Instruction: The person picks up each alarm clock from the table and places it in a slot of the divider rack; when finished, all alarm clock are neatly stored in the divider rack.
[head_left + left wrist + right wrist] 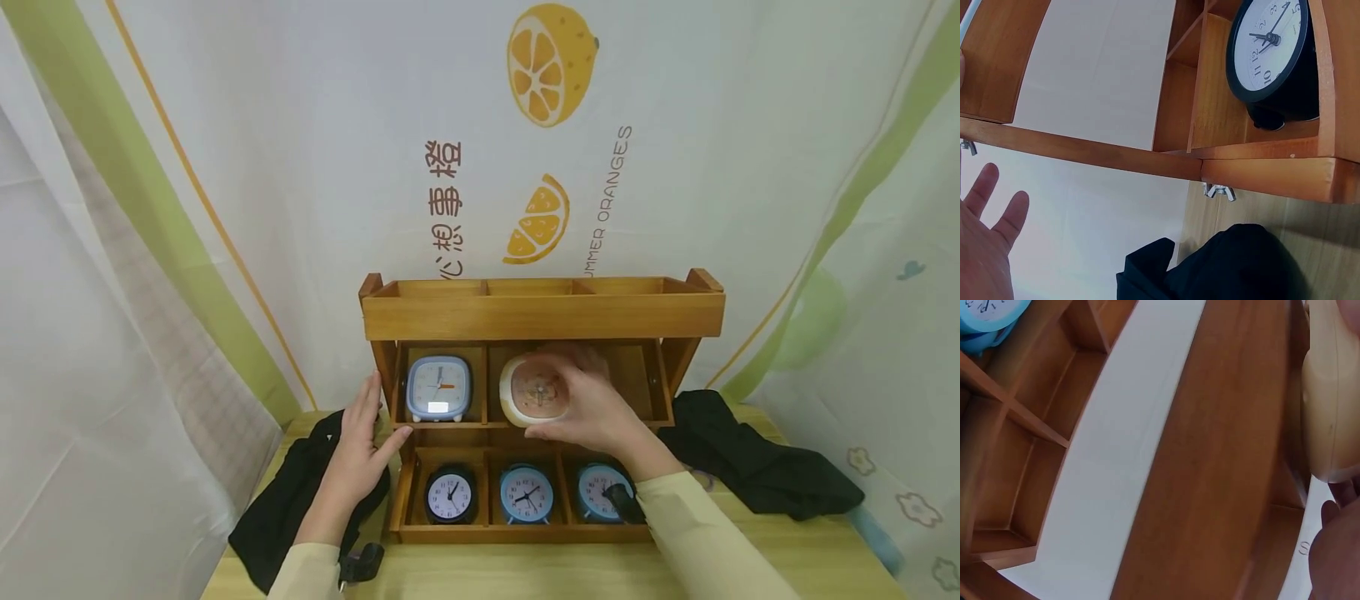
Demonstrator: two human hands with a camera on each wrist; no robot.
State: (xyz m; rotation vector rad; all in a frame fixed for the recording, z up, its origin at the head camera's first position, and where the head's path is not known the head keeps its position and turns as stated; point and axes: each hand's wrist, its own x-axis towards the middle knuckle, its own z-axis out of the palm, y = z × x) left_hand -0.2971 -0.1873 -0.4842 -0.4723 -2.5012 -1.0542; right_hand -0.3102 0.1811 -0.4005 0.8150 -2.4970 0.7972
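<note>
A wooden shelf rack [543, 315] stands on the table. My right hand [592, 404] grips a cream rounded clock [534, 392] at the middle compartment of the middle row; its cream side [1332, 394] shows in the right wrist view. My left hand [360, 454] lies flat and open against the rack's left side, fingers [997, 200] straight. A blue-white square clock [438, 387] sits in the middle row's left compartment. In the bottom row stand a black clock [450, 495] [1272, 50] and two light blue clocks [527, 494] [600, 492].
Black cloth [757, 467] lies right of the rack and more black cloth [288, 500] [1222, 269] on the left under my left hand. The rack's top tray compartments hold nothing. A white curtain printed with oranges hangs behind.
</note>
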